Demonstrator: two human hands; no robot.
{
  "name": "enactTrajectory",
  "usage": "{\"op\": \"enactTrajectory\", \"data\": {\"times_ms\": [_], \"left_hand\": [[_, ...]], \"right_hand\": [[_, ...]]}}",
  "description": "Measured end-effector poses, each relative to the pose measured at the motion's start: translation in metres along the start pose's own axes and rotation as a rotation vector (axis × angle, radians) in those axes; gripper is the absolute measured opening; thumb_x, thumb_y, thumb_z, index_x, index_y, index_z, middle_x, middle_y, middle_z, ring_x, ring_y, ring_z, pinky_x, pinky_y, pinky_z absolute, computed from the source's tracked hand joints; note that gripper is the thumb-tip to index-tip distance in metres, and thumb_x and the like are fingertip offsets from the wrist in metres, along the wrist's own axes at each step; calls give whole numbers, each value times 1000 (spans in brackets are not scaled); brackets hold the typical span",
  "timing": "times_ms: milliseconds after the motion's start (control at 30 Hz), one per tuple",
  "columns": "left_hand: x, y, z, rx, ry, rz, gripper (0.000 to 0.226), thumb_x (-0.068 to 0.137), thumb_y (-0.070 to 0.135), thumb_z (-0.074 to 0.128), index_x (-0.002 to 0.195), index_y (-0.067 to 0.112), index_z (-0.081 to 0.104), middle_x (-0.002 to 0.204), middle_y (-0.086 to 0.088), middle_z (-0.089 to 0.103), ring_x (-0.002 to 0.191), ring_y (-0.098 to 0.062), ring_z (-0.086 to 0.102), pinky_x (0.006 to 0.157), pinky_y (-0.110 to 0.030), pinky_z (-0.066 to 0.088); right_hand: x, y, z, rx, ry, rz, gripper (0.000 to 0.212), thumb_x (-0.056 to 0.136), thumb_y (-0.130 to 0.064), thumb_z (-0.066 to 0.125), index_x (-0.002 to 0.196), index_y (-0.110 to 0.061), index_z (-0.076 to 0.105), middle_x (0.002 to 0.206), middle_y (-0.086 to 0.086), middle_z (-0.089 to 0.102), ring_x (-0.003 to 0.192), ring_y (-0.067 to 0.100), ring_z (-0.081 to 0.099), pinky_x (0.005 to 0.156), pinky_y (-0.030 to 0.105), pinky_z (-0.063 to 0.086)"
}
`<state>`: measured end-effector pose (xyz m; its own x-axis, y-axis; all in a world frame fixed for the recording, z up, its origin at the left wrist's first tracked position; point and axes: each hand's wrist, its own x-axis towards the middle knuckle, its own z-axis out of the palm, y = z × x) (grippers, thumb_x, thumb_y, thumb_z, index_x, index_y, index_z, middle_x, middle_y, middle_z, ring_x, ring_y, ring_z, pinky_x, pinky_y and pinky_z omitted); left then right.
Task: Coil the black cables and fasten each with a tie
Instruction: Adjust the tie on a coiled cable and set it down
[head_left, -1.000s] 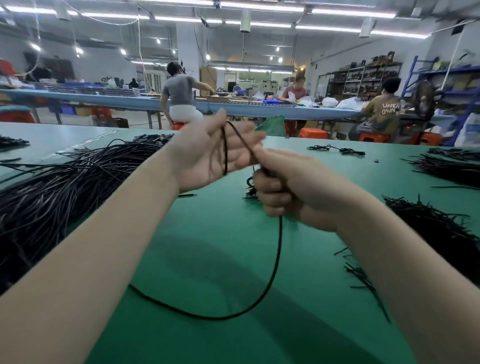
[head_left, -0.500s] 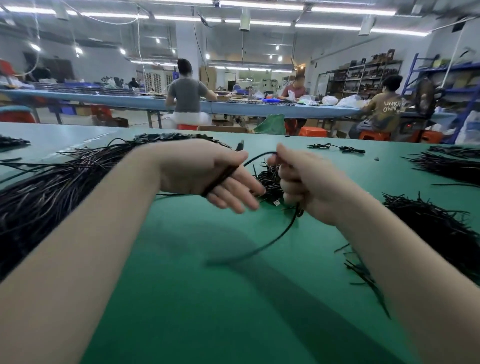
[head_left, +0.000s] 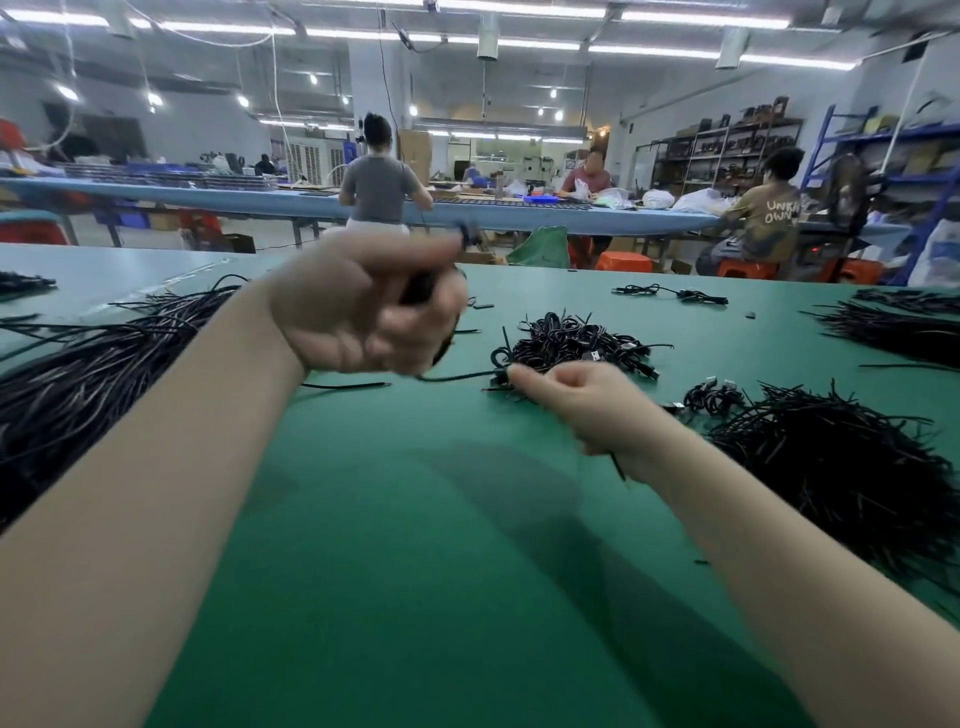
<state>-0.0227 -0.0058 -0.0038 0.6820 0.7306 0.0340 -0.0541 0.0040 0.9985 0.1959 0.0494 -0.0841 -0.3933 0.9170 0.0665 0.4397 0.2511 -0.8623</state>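
Observation:
My left hand (head_left: 363, 306), blurred by motion, grips a coiled bundle of black cable (head_left: 418, 288) above the green table (head_left: 415, 519). A short stretch of that cable (head_left: 457, 375) runs from under the left hand to my right hand (head_left: 587, 402), which pinches it between thumb and fingers just above the table. A thin black end sticks out below the right palm. Behind the right hand lies a pile of coiled cables (head_left: 571, 340).
A large heap of loose black cables (head_left: 88, 374) lies at the left. Another dark heap (head_left: 841, 467) lies at the right, with small coils (head_left: 714, 396) beside it. More cables (head_left: 898, 325) lie far right. People sit at a long blue bench (head_left: 260, 195) behind.
The long hanging loop of cable has been wound up into the left hand. The left hand has turned and risen; the right hand has dropped lower and moved right, toward the table.

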Motion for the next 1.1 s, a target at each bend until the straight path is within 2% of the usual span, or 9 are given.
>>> {"op": "enactTrajectory", "data": {"times_ms": [100,200,300,400,467,567,733,967,1100], "left_hand": [[20,-19,2,264,103,-273,49,91,48,44,96,10,75,68,-6,69,43,-7,51,45,-16,42],[41,-35,8,201,310,-289,53,99,49,32,110,12,68,105,-9,73,77,-14,70,61,-21,55],[46,-37,6,-122,436,-40,55,102,46,30,93,15,75,92,-3,72,82,-13,68,79,-27,58],[45,-31,4,-254,462,161,51,103,44,30,107,14,70,104,1,73,94,-10,69,76,-20,52],[44,-28,5,-344,498,260,45,102,41,35,90,16,70,77,6,70,75,-9,69,68,-21,55],[43,-24,4,-425,542,313,39,103,41,33,74,22,52,48,11,37,42,-2,39,46,-16,39],[49,-37,5,-431,433,207,35,101,26,33,69,22,46,48,11,28,38,-2,25,40,-16,26],[57,-56,8,-260,449,-5,35,102,33,39,78,15,56,73,-1,64,71,-14,66,68,-23,56],[49,-47,0,74,554,-197,38,99,46,41,74,23,59,74,4,62,72,-12,57,72,-28,45]], "right_hand": [[2,-18,-18,90,170,-90,39,88,-50,60,71,-16,53,51,-10,36,38,5,30,43,21,28],[-5,-43,-19,164,69,-176,32,100,-39,44,84,-19,63,53,-11,41,36,3,33,39,19,28],[-12,-50,-3,169,-23,-267,29,103,-27,38,98,-12,63,54,-8,44,38,4,35,39,19,29],[-10,-39,18,210,-118,-252,27,103,-26,40,97,-11,62,54,-8,48,42,7,40,44,21,35],[-8,-27,25,203,-185,-185,28,102,-29,43,91,-17,66,56,-9,54,47,10,45,49,21,42],[-3,-10,27,142,-181,-83,28,100,-34,46,90,-21,69,68,-7,68,61,11,59,63,25,48],[5,-5,20,556,-226,64,24,99,-36,48,103,-22,67,93,-4,74,90,18,69,77,30,55],[7,5,21,704,-160,117,14,96,-14,56,84,-13,65,68,0,68,72,15,68,65,25,58],[9,6,18,738,-146,102,11,94,-17,60,98,-9,66,67,0,67,64,13,67,63,25,58]]}}
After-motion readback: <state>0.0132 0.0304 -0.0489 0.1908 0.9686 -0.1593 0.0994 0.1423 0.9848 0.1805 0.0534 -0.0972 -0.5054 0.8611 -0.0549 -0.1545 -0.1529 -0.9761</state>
